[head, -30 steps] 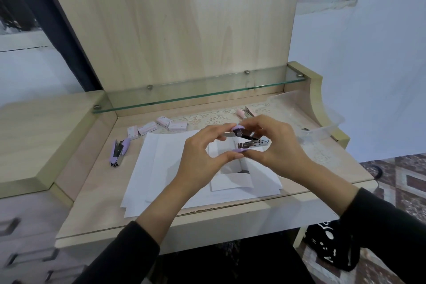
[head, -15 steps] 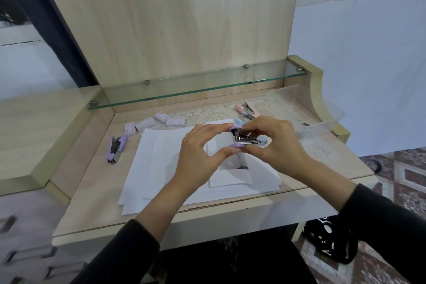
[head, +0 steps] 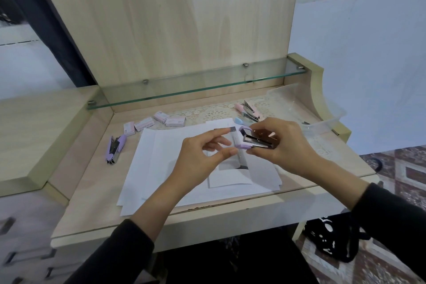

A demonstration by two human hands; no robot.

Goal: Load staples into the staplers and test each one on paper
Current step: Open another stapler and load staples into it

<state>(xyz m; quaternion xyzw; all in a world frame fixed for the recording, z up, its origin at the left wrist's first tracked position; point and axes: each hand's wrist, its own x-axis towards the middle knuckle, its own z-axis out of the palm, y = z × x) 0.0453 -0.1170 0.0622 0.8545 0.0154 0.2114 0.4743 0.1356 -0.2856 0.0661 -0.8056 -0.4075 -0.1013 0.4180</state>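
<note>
Illumination is soft, diffuse, moderately bright, with a cool cast. The left hand (head: 198, 157) and right hand (head: 285, 145) cast a faint grey shadow at 6 o'clock onto the white paper sheets (head: 161, 168). The lilac plastic-and-metal stapler (head: 258, 139) carries a small warm reflection. Wide-angle distortion bows the pale wooden desk (head: 92, 191) toward 3 and 9 o'clock. Detail is slightly soft; the space under the desk is dark.
</note>
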